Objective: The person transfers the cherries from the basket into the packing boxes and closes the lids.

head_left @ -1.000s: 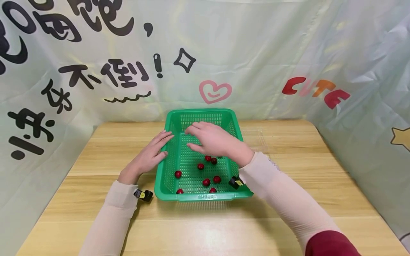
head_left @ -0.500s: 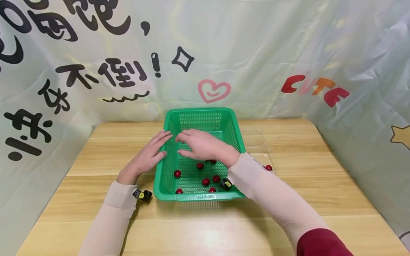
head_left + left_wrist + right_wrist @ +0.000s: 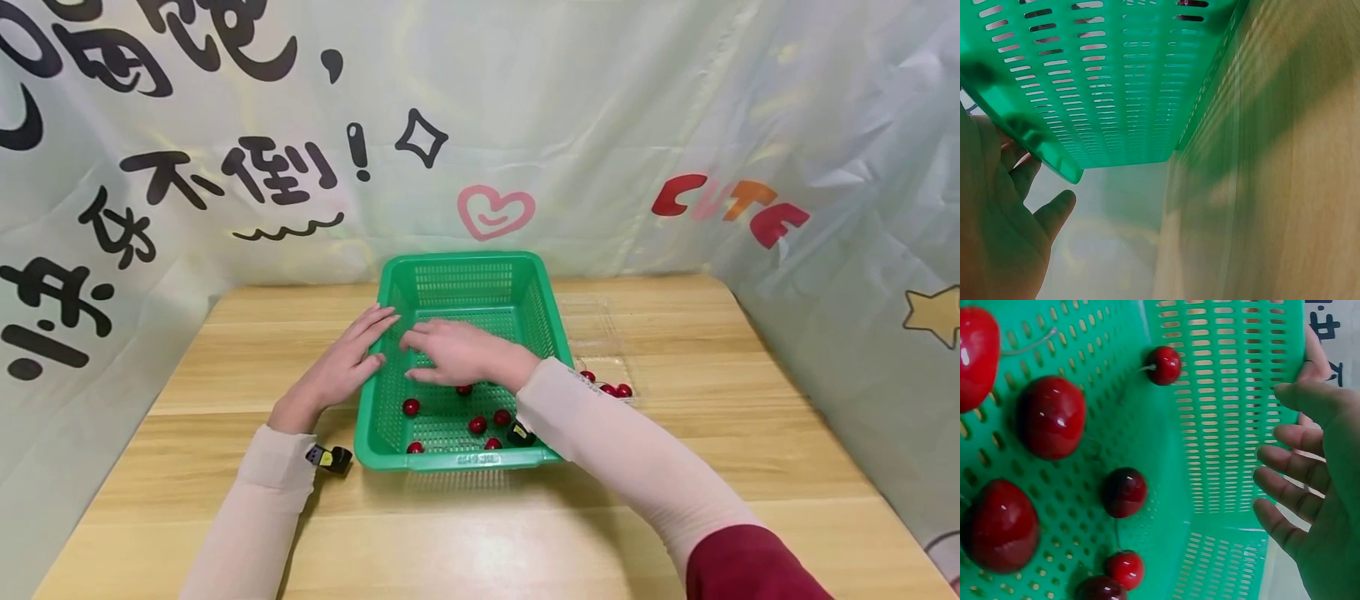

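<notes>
1) My left hand (image 3: 337,367) lies with its fingers nearly straight over the left rim of the green basket (image 3: 435,460), its thumb standing apart from them
2) My right hand (image 3: 457,354) hangs over the basket's inside with its fingers spread and loosely bent, holding nothing
3) The basket stands on the wooden table (image 3: 262,350), and red cherries (image 3: 477,425) lie scattered on its floor, most of them towards me; my right wrist view shows 7, some with stems
4) Just right of the basket, partly behind my right sleeve (image 3: 600,425), a clear plastic box (image 3: 617,367) holds at least 3 more cherries
</notes>
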Tool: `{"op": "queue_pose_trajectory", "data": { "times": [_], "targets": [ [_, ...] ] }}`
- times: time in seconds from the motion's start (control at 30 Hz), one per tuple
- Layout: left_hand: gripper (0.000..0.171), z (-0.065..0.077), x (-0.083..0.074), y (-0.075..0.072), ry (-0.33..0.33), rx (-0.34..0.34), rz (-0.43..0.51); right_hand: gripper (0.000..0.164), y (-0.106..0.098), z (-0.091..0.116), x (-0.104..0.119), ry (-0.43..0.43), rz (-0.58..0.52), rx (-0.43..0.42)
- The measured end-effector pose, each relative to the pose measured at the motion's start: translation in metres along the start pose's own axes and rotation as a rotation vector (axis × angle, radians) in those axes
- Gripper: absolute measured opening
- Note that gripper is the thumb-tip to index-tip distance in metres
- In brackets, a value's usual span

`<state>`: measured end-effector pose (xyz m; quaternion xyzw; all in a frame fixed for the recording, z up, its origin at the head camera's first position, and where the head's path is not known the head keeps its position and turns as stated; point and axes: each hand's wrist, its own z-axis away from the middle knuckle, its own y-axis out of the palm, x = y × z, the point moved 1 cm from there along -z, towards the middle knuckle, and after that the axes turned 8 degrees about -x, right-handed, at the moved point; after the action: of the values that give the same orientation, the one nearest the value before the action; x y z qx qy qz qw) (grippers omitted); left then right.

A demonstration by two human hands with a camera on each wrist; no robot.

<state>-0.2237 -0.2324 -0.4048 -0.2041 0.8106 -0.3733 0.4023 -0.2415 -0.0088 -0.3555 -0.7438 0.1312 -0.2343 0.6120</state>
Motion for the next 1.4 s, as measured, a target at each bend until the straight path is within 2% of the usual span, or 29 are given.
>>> {"op": "queue_pose_trajectory", "data": {
  "times": [0.4,0.67,1.0,1.4],
  "targets": [
    [0.055,0.001,0.0,0.0,0.004,-0.004,0.01,0.047,0.018,-0.008,-0.002,-0.03,0.047,0.097],
    [0.055,0.001,0.001,0.0,0.002,-0.003,0.001,0.05,0.025,-0.011,-0.002,-0.045,0.037,0.148],
    [0.055,0.0,0.0,0.0,0.011,-0.003,0.013,0.049,0.037,-0.02,0.001,-0.048,0.071,0.27],
    [0.056,0.001,0.0,0.0,0.022,-0.016,0.008,0.036,0.042,-0.021,0.002,-0.081,0.09,0.318]
  ]
}}
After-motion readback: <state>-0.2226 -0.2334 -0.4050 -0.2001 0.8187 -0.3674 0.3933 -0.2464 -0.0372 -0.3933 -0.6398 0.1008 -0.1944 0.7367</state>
